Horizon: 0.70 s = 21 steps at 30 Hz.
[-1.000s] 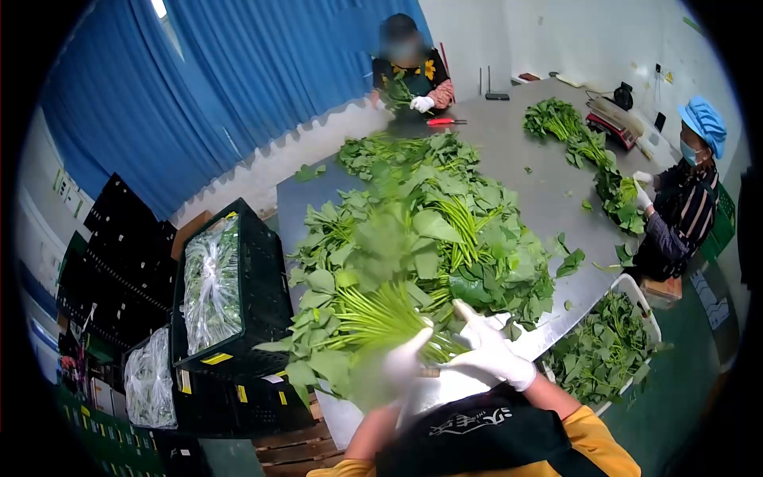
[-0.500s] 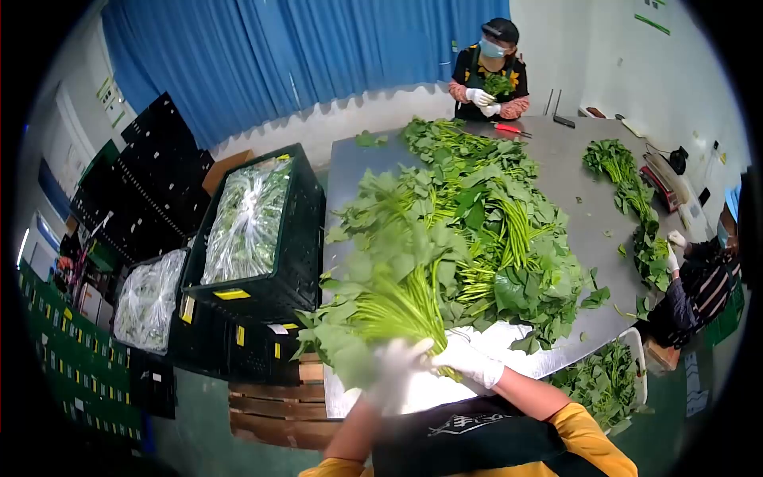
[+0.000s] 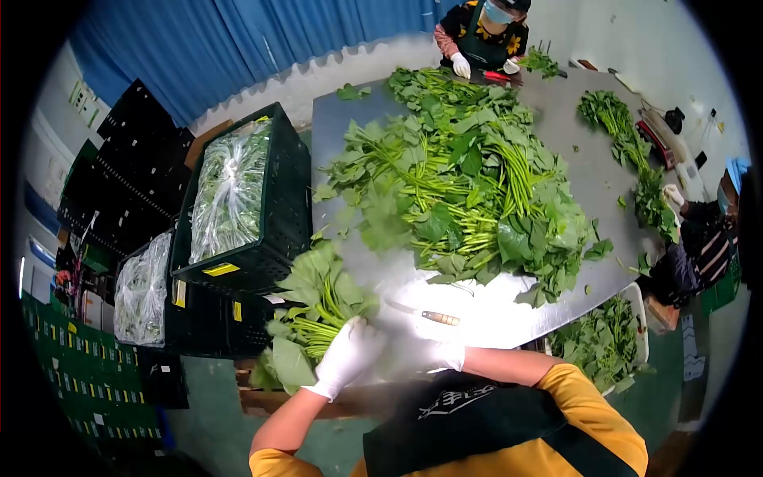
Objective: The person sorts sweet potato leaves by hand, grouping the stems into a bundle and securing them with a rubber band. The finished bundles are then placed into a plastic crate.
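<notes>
My left hand (image 3: 350, 354), in a white glove, is closed around the stems of a bunch of leafy greens (image 3: 316, 302) at the table's near left edge. The leaves point up and to the left, away from my body. My right hand (image 3: 435, 354), also gloved, is smeared by motion near the table's front edge; its fingers cannot be made out. Just beyond it lies a knife (image 3: 439, 318) with a brown and black handle. A big pile of leafy greens (image 3: 469, 183) with long green stems covers the middle of the metal table (image 3: 572, 143).
Left of the table, a dark green crate (image 3: 288, 171) holds greens in clear plastic, with another wrapped bag (image 3: 143, 294) beside it. A white bin of greens (image 3: 600, 342) stands at the right front. Two co-workers (image 3: 485, 36) (image 3: 703, 238) stand at the far and right sides.
My left hand has carried a bunch left and off the pile toward the table edge, and my hands have moved apart. The knife is now uncovered. The far co-worker's bunch now lies on the table.
</notes>
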Tool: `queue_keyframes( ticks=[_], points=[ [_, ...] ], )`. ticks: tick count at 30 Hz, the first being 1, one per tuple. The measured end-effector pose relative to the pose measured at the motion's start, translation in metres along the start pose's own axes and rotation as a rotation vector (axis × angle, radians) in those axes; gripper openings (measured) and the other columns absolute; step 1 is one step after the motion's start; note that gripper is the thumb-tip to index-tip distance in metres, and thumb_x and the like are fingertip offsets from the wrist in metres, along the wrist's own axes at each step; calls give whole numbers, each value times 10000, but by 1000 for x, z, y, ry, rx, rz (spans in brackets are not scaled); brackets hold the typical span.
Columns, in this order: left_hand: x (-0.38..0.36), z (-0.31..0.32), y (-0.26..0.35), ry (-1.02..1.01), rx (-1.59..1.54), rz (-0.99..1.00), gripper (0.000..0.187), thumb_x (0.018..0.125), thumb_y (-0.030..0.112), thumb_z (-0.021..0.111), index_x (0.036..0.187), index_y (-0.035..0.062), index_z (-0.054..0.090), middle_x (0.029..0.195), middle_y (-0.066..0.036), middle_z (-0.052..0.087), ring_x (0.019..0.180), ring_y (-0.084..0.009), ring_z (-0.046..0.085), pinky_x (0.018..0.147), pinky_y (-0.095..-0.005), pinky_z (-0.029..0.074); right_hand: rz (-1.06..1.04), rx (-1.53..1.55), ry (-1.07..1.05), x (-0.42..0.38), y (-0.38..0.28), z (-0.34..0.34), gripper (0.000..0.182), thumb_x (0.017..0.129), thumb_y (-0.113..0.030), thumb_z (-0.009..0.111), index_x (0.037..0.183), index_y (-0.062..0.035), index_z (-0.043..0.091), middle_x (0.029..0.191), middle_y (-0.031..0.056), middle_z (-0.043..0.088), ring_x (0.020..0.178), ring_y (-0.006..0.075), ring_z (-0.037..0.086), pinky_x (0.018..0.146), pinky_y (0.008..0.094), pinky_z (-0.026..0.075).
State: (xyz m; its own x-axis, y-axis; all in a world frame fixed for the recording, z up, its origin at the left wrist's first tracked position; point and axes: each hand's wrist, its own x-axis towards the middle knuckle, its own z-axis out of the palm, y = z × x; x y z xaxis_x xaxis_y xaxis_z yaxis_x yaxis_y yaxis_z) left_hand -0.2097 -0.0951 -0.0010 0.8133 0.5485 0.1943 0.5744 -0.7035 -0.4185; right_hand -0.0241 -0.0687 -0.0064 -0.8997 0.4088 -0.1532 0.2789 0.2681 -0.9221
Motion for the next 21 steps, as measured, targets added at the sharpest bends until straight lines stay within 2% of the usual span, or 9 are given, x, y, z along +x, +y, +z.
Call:
queue_keyframes(
  ticks=[4, 8, 10, 11, 13, 16, 18, 20, 21],
  points=[
    [-32, 2, 1, -238, -181, -95, 39, 731, 95, 532, 751, 119, 508, 715, -61, 516, 708, -224, 531, 736, -354, 452, 153, -8, 189, 18, 44, 4, 305, 792, -256, 652, 997, -34, 608, 999, 139, 597, 948, 234, 564, 799, 372, 449],
    [-61, -14, -15, -291, -265, -622, 284, 654, 228, 703, 835, 76, 547, 670, -105, 555, 608, -285, 570, 637, -380, 459, 634, -502, 469, 7, 97, 6, 366, 728, -314, 739, 968, -55, 643, 1021, 153, 615, 995, 265, 571, 827, 409, 440],
    [-64, -22, -21, -426, -545, -943, 398, 665, 247, 742, 977, 66, 574, 773, -130, 652, 689, -328, 633, 655, -388, 488, 338, -822, 914, 0, 153, 37, 330, 625, -340, 784, 717, -69, 620, 780, 125, 603, 814, 299, 566, 692, 412, 423],
    [-64, -23, -21, -354, -730, -1003, 417, 670, 230, 743, 1014, 62, 577, 831, -138, 661, 742, -325, 642, 691, -374, 494, 637, -785, 764, 5, 183, 52, 269, 652, -266, 772, 750, -69, 618, 802, 132, 598, 832, 296, 566, 709, 396, 440],
    [-65, -12, -19, -244, -1155, -1120, 447, 683, 168, 741, 1077, 29, 582, 952, -129, 677, 842, -245, 658, 768, -328, 493, 601, -724, 785, -5, 186, 54, 250, 659, -245, 765, 766, -72, 621, 798, 136, 595, 830, 297, 569, 709, 398, 443],
    [-40, 7, -3, -150, -1627, -1190, 306, 692, 64, 684, 984, -4, 619, 874, -38, 654, 774, -125, 580, 730, -274, 471, 514, -611, 839, -32, 166, 57, 203, 718, -183, 711, 858, -65, 624, 807, 147, 597, 806, 298, 580, 724, 381, 458],
    [-7, 15, 12, -133, -1678, -1133, 237, 691, 46, 663, 921, -4, 629, 834, -29, 635, 758, -117, 575, 703, -260, 465, 633, -96, 1120, -58, 154, 56, 185, 773, -162, 643, 908, -41, 602, 816, 168, 599, 762, 314, 584, 718, 353, 468],
    [31, 34, 31, -170, -1685, -1055, 194, 693, 45, 661, 881, 8, 629, 788, -32, 625, 700, -114, 571, 646, -263, 463, 617, -111, 1129, -107, 110, 50, 157, 803, -142, 589, 902, -21, 579, 792, 122, 610, 710, 243, 587, 688, 314, 469],
    [51, 45, 44, -220, -1757, -1030, 184, 693, 43, 660, 869, 8, 624, 768, -33, 619, 663, -117, 566, 618, -266, 460, 505, 150, 1304, -134, 104, 55, 146, 798, -121, 595, 897, -16, 576, 776, 87, 601, 706, 189, 571, 667, 294, 463]
  ],
)
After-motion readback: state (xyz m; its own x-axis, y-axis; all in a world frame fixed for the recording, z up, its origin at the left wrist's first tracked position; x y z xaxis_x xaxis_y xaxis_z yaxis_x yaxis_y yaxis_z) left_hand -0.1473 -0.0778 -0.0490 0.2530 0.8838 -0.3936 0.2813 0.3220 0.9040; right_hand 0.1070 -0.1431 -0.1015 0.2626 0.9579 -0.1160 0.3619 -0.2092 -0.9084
